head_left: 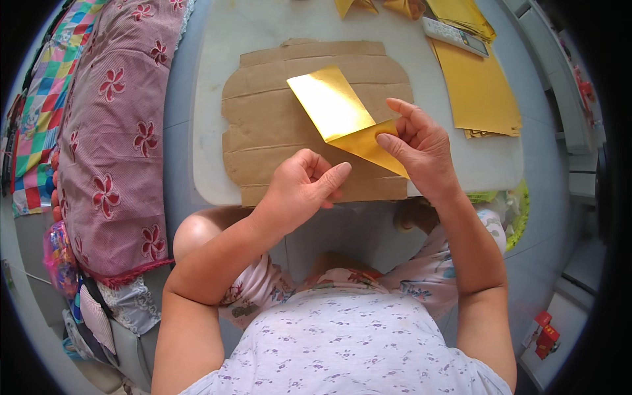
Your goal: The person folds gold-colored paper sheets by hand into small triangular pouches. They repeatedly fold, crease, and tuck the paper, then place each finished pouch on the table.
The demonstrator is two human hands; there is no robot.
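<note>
A sheet of shiny gold foil paper (335,101) lies tilted over a flattened cardboard piece (266,118), its lower part folded across at an angle. My right hand (419,143) grips the folded corner at the right, thumb on top and some fingers behind the paper. Just left of the fold is my left hand (308,185), above the cardboard's front edge, apart from the paper. Its thumb points right and its fingers curl beneath; nothing shows in it. The undersides of the left fingers are partly hidden.
The white table (212,59) carries a stack of gold paper (479,94) at right, with a white remote control (454,37) on it. Folded gold pieces (358,6) sit at the far edge. A pink flowered cloth (123,118) covers furniture at left. A green basket (518,217) stands below right.
</note>
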